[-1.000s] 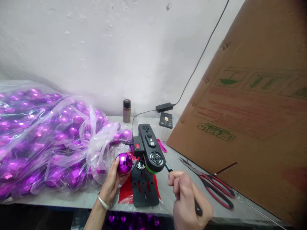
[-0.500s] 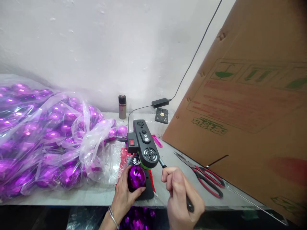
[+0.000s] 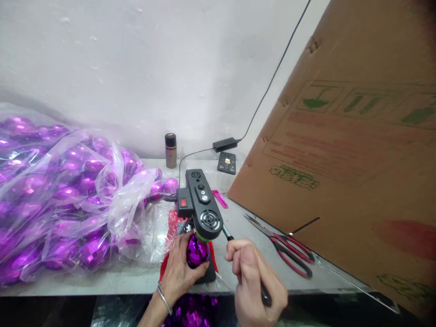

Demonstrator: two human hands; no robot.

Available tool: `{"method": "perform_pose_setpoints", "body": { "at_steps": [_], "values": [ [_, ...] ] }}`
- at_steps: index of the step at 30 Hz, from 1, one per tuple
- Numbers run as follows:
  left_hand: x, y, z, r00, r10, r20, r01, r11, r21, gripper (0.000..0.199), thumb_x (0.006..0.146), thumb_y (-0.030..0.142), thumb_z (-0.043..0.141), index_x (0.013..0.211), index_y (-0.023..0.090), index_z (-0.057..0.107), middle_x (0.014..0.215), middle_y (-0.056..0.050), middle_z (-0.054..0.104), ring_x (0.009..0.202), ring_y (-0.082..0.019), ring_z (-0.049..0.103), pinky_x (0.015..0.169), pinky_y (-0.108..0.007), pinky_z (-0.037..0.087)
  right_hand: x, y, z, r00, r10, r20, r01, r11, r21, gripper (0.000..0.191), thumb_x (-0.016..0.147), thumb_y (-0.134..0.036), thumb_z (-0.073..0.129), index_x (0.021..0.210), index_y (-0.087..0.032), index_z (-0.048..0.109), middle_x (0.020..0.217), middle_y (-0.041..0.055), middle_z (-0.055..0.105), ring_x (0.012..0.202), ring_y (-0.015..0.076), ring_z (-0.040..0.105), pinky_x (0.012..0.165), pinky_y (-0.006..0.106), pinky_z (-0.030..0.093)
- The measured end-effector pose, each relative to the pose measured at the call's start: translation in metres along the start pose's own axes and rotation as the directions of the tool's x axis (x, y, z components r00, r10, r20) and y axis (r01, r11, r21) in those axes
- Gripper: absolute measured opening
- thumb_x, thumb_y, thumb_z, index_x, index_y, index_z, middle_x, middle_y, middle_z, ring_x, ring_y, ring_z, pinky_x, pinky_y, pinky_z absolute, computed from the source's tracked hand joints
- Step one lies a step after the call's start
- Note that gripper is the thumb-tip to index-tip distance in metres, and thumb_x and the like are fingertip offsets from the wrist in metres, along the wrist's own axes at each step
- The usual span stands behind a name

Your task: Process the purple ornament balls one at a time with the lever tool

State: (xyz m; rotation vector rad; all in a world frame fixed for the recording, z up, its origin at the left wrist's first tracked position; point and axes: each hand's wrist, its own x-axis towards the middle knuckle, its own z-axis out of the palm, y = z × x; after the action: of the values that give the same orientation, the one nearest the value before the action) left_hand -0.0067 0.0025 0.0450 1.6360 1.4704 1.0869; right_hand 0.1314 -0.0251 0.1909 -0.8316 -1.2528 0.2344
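My left hand (image 3: 184, 265) grips a shiny purple faceted ball (image 3: 197, 252) from its left side, thumb below it. The ball sits under the front end of a black machine head (image 3: 203, 204) with round vents and a red switch (image 3: 183, 202) on its side box. My right hand (image 3: 255, 281) is wrapped around the black lever handle (image 3: 266, 297), whose metal rod runs to the machine. Part of the machine's black base (image 3: 208, 272) shows below the ball. The head covers the ball's top, so contact there cannot be made out.
A clear plastic bag (image 3: 117, 204) of purple balls fills the left. Red-handled scissors (image 3: 289, 250) lie beside a large cardboard box (image 3: 327, 159). Behind stand a dark-capped bottle (image 3: 170, 152), a power adapter (image 3: 225, 144) and a black card-like item (image 3: 227, 163). More purple balls (image 3: 192, 311) show below the table edge.
The ball has moved slightly right and further beneath the machine head, with my left hand following it. My right hand keeps its hold on the lever. The whole view has shifted a little.
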Motion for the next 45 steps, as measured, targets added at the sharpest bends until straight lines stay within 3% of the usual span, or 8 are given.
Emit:
{"method": "perform_pose_setpoints", "body": {
  "at_steps": [6, 11, 14, 25, 37, 45],
  "values": [
    [-0.002, -0.004, 0.010, 0.988, -0.150, -0.018, 0.148, 0.986, -0.080, 0.087, 0.063, 0.040, 0.092, 0.143, 0.020, 0.064, 0.133, -0.015, 0.077, 0.127, -0.041, 0.074, 0.115, -0.062, 0.059, -0.003, 0.002, 0.003, 1.000, -0.016, -0.026, 0.016, 1.000, -0.004, 0.043, 0.112, -0.013, 0.052, 0.070, -0.022, 0.053, 0.063, -0.0032, 0.051, 0.058, 0.0131, 0.058, 0.054, 0.027, 0.041],
    [-0.003, -0.001, 0.008, 0.989, -0.147, -0.014, 0.145, 0.985, -0.089, 0.085, 0.063, 0.040, 0.092, 0.141, 0.019, 0.065, 0.130, -0.015, 0.079, 0.126, -0.041, 0.075, 0.113, -0.060, 0.060, -0.010, 0.008, 0.009, 0.990, -0.078, -0.115, 0.076, 0.997, -0.024, 0.051, 0.116, -0.022, 0.051, 0.065, -0.022, 0.050, 0.057, -0.0048, 0.048, 0.053, 0.0119, 0.056, 0.052, 0.026, 0.041],
    [-0.003, -0.001, 0.008, 0.988, -0.152, -0.005, 0.151, 0.985, -0.086, 0.086, 0.064, 0.040, 0.092, 0.142, 0.019, 0.063, 0.133, -0.015, 0.078, 0.130, -0.041, 0.073, 0.115, -0.060, 0.059, -0.016, 0.016, 0.009, 0.989, -0.099, -0.110, 0.096, 0.995, -0.035, 0.052, 0.118, -0.024, 0.048, 0.066, -0.022, 0.049, 0.058, -0.0051, 0.050, 0.054, 0.0112, 0.057, 0.054, 0.025, 0.043],
    [-0.003, -0.007, 0.012, 0.993, -0.114, -0.025, 0.112, 0.991, -0.071, 0.085, 0.065, 0.043, 0.091, 0.142, 0.018, 0.063, 0.137, -0.018, 0.077, 0.132, -0.043, 0.073, 0.118, -0.065, 0.057, -0.037, 0.032, -0.001, 0.997, -0.029, -0.076, 0.031, 0.999, 0.028, 0.044, 0.116, -0.024, 0.049, 0.072, -0.023, 0.051, 0.069, -0.0014, 0.062, 0.057, 0.0118, 0.056, 0.053, 0.027, 0.039],
    [-0.003, -0.018, 0.021, 0.994, -0.080, -0.069, 0.076, 0.995, -0.062, 0.088, 0.064, 0.038, 0.092, 0.144, 0.017, 0.063, 0.140, -0.019, 0.076, 0.133, -0.044, 0.073, 0.119, -0.066, 0.057, -0.028, 0.025, 0.009, 0.992, -0.030, -0.120, 0.037, 0.997, 0.063, 0.051, 0.119, -0.031, 0.049, 0.069, -0.024, 0.048, 0.062, -0.0055, 0.048, 0.057, 0.0107, 0.053, 0.053, 0.026, 0.039],
    [-0.001, -0.012, 0.016, 0.997, -0.057, -0.050, 0.055, 0.997, -0.049, 0.086, 0.068, 0.041, 0.091, 0.144, 0.015, 0.062, 0.141, -0.021, 0.077, 0.135, -0.045, 0.073, 0.119, -0.068, 0.058, -0.037, 0.034, 0.008, 0.989, -0.002, -0.147, 0.014, 0.997, 0.078, 0.050, 0.118, -0.030, 0.048, 0.068, -0.024, 0.049, 0.065, -0.0046, 0.052, 0.055, 0.0112, 0.049, 0.051, 0.027, 0.034]
  ]
}}
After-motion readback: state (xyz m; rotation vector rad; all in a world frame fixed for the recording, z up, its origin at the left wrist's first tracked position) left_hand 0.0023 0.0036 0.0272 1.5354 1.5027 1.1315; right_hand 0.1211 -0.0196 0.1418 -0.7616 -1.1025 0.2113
